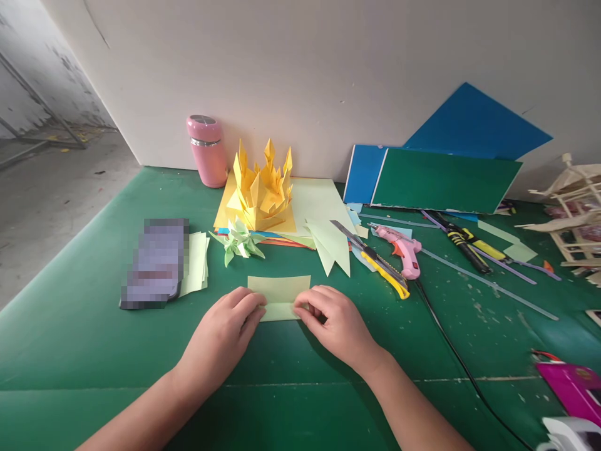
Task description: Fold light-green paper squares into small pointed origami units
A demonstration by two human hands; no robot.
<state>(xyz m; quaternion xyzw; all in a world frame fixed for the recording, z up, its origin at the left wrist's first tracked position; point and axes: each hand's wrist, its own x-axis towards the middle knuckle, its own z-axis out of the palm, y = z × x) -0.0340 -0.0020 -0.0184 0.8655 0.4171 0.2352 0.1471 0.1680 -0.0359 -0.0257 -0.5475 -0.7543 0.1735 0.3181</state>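
Observation:
A small pale green sheet of paper (279,289) lies in front of me, with a crease running across it and its lower strip lighter than the upper part. My left hand (235,319) pinches its left edge near the crease. At the right edge, the fingers of my right hand (331,319) are closed on the same paper. Just beyond it sits a folded green paper flower (241,241). Behind that, a yellow folded-paper crown (263,194) rests on a stack of coloured paper (319,191).
Left are a phone (157,263) and pale green slips (195,263); a pink flask (206,153) stands behind. Rightward lie folded green paper (328,241), a utility knife (375,263) with its blade out, a pink glue gun (401,247) with its cord, and boards (446,178) against the wall.

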